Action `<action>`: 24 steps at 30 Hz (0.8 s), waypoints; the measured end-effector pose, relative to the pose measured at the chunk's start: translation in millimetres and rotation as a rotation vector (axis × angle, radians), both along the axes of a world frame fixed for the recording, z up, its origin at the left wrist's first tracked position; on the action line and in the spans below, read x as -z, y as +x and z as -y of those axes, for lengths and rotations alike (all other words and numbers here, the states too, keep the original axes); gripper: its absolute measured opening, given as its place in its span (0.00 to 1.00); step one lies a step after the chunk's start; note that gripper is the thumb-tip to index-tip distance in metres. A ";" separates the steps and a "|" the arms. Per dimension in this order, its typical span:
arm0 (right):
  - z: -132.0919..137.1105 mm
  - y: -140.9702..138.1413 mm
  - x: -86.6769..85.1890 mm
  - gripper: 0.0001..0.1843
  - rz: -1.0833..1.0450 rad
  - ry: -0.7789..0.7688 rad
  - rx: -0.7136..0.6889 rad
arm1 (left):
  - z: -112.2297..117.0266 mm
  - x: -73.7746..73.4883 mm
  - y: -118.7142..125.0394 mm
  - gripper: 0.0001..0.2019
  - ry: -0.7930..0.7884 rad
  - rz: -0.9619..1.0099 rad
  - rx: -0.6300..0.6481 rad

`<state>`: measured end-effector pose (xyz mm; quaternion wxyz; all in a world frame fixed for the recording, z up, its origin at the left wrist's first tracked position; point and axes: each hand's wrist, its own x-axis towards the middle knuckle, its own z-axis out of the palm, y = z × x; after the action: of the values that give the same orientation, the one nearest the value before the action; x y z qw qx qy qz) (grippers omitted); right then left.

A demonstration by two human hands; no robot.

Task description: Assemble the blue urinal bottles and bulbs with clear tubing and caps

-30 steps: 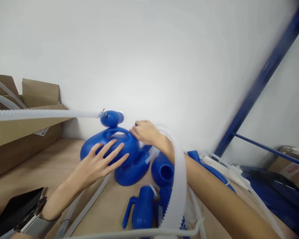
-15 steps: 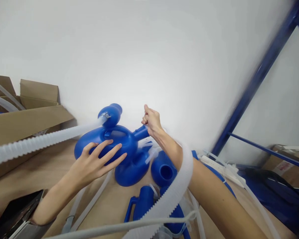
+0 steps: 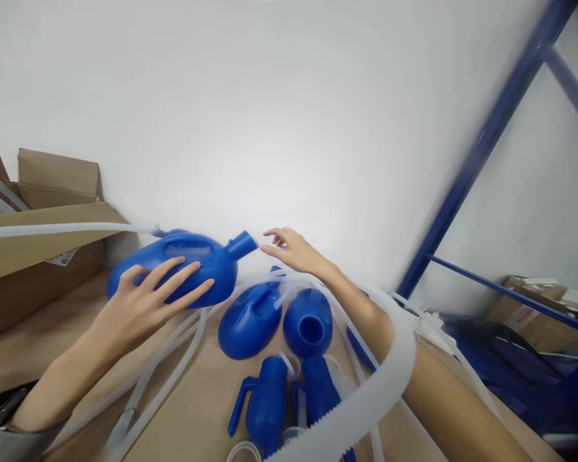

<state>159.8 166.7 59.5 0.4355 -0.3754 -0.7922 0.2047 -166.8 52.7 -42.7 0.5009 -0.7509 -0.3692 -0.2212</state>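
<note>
A blue plastic urinal bottle (image 3: 221, 282) with a loop handle and a short neck is tilted in front of the white wall. My left hand (image 3: 149, 298) is on its near side, fingers spread across the body and holding it. To the right of the bottle's mouth, my right hand (image 3: 291, 249) is apart from it, thumb and fingers separated with nothing seen between them. Below lie a second blue bottle (image 3: 243, 327) and a round blue one (image 3: 308, 321) with its opening facing me. A corrugated white hose (image 3: 361, 410) crosses in front of my right forearm.
An open cardboard box (image 3: 43, 240) with pale tubes stands at the left. Nearer me are two blue handled containers, one a jug-like piece (image 3: 267, 404), among loose white tubing (image 3: 178, 372). A blue metal frame (image 3: 467, 173) rises at the right, with a power strip (image 3: 433, 333) near its foot.
My right hand, closed at the bottle's neck before, has come away and opened. The bottle has shifted left with my left hand. The thick hose at the left has left view there.
</note>
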 end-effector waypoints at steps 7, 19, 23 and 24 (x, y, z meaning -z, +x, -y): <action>-0.6 -35.5 17.8 0.26 0.130 0.069 -0.021 | 2.5 2.6 7.4 0.30 0.019 -0.062 -0.009; -10.2 -35.5 12.0 0.14 0.062 0.020 -0.042 | 3.9 -3.5 8.3 0.31 0.015 -0.095 0.036; -9.1 -38.4 17.2 0.10 0.040 0.064 0.010 | 3.1 -0.9 7.8 0.33 -0.011 -0.085 0.043; -8.9 -39.3 18.2 0.10 0.031 0.069 0.019 | 3.7 -0.9 8.2 0.32 -0.019 -0.080 0.053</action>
<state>120.5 175.6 41.4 0.4380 -0.3707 -0.8017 0.1671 -158.5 49.1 -41.8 0.5023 -0.7733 -0.3308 -0.2006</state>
